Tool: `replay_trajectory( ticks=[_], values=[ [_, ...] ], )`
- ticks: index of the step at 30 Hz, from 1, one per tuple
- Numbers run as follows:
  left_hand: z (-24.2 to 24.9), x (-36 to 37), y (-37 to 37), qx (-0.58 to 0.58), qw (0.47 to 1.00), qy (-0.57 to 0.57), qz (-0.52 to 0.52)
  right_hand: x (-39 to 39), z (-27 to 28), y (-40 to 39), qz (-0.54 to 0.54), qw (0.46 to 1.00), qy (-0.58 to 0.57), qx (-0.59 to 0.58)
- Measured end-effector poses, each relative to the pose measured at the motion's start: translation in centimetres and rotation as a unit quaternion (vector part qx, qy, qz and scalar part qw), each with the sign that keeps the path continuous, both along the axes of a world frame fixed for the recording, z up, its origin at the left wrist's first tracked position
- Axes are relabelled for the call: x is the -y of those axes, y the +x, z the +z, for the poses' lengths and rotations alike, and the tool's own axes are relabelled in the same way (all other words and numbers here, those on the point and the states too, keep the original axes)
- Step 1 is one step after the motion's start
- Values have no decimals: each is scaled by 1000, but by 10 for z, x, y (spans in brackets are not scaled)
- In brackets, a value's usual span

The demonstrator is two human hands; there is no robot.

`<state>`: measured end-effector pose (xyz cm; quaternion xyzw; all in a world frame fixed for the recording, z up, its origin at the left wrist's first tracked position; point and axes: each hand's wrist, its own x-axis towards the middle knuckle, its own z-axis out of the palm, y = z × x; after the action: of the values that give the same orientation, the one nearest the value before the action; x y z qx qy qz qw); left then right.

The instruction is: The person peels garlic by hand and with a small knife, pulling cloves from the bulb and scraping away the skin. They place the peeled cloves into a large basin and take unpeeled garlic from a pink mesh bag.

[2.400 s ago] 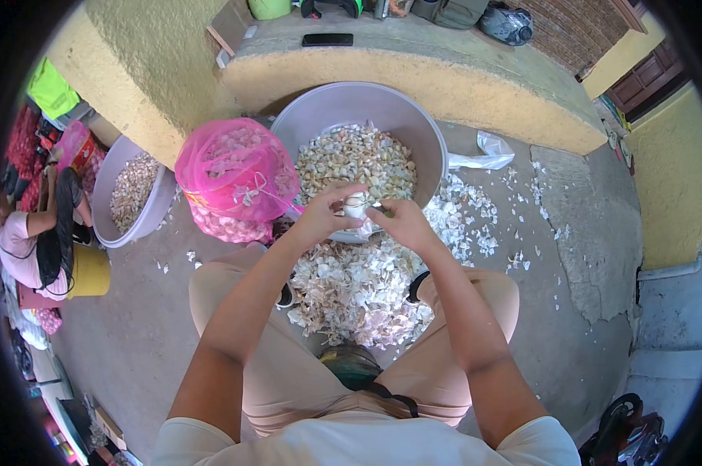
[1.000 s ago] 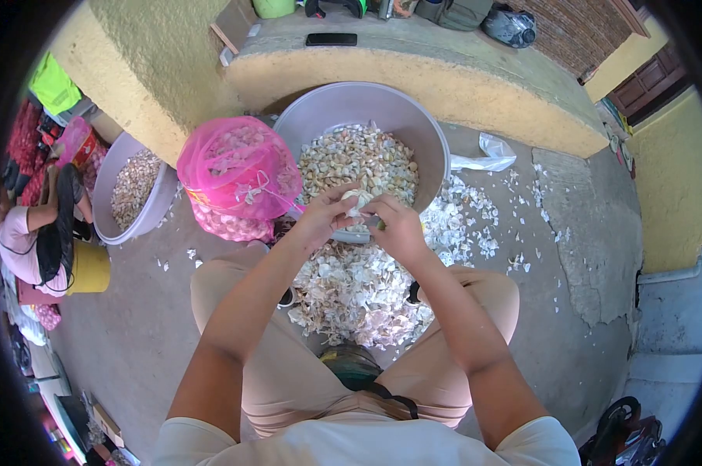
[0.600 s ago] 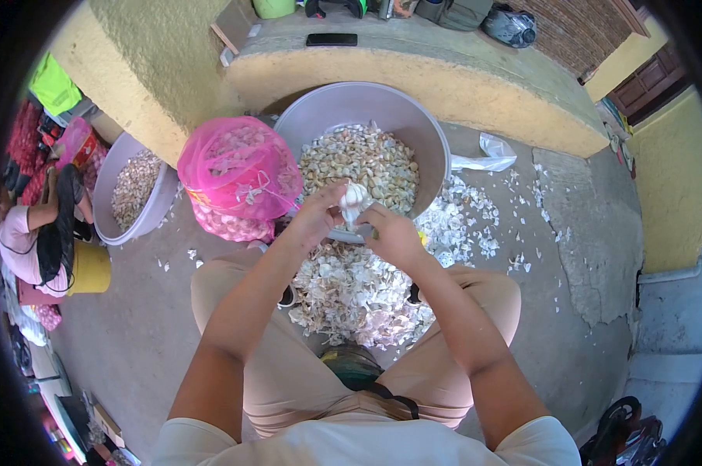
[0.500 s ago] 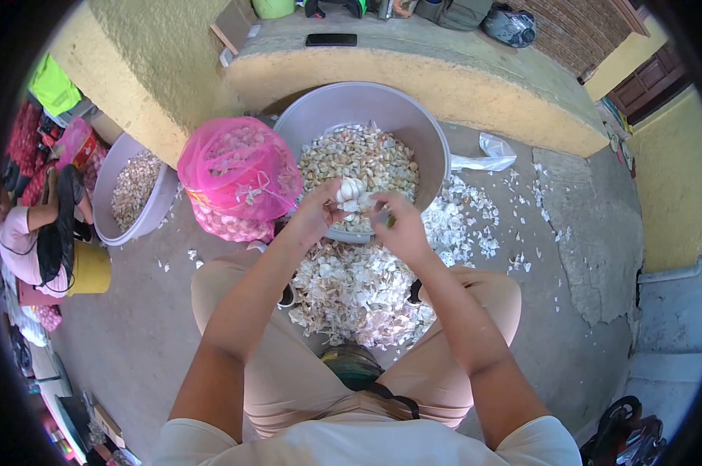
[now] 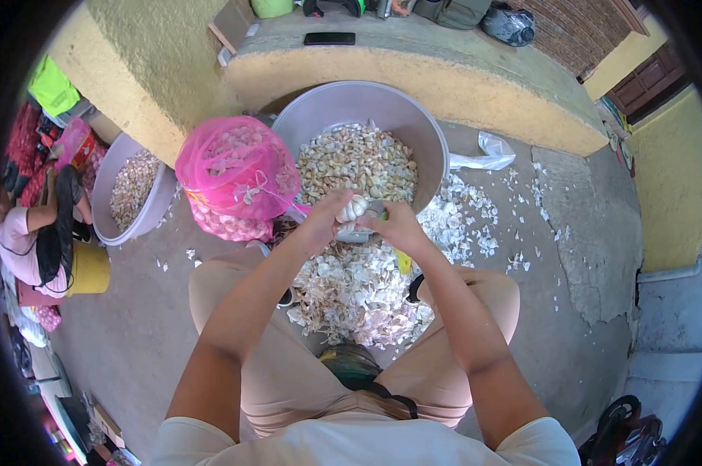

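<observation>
Left hand [image 5: 325, 221] and right hand [image 5: 397, 225] grasp one garlic bulb [image 5: 353, 207] at the basin's [image 5: 436, 147] 6 o'clock rim — basin half-filled with cloves, pink net bag [image 5: 234, 167] at 9 o'clock full, skins [image 5: 359, 291] heaped below.

Obstacles: grey basin [image 5: 413, 128] of cloves ahead; pink mesh sack [image 5: 234, 175] left, touching the basin; husk heap [image 5: 359, 291] between the knees. Free passage: bare concrete floor [image 5: 584, 342] to the right, lightly littered.
</observation>
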<state>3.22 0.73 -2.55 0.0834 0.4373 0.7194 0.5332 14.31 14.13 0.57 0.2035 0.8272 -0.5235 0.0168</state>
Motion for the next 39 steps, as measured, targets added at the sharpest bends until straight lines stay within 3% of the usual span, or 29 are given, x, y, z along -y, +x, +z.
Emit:
replay_trajectory(
  ticks=[3, 6, 12, 13, 15, 19, 22, 25, 28, 29, 31, 34, 39],
  values=[
    [6, 1, 9, -100, 991, -80, -25, -2, -3, 0, 17, 1000, 24, -3],
    [7, 0, 11, -135, 986, -87, -37, 2, -1, 0, 32, 999, 3, -4],
    [-1, 1, 7, -91, 992, -72, -47, 6, 5, 2, 36, 998, -51, -13],
    [-3, 0, 1, -74, 994, -75, -1, 7, 5, 3, 45, 998, -44, -21],
    [-3, 2, -16, -39, 991, -80, 95, 11, 5, 5, 77, 997, 22, -19],
    [3, 8, -20, -27, 997, -33, 60, 7, 0, 6, 133, 979, 151, 43],
    [-5, 12, -19, -16, 998, -46, 42, 1, -40, 11, 227, 938, 227, 132],
    [-3, 10, -13, -18, 995, -85, 47, -2, -55, 14, 238, 938, 225, 118],
    [-1, 7, -8, -15, 995, -90, 42, -8, -21, 5, 101, 978, 136, 125],
    [-4, 6, -8, -16, 996, -78, 34, -10, -18, 2, 60, 993, 7, 105],
    [-4, 4, -4, -25, 997, -67, 28, -13, -14, -2, -24, 966, -249, 59],
    [0, 1, 2, -48, 996, -72, 15, -7, -5, -2, 16, 944, -325, 53],
    [0, 4, 7, -28, 999, -21, -34, 7, -2, -4, 33, 979, -190, 60]
  ],
)
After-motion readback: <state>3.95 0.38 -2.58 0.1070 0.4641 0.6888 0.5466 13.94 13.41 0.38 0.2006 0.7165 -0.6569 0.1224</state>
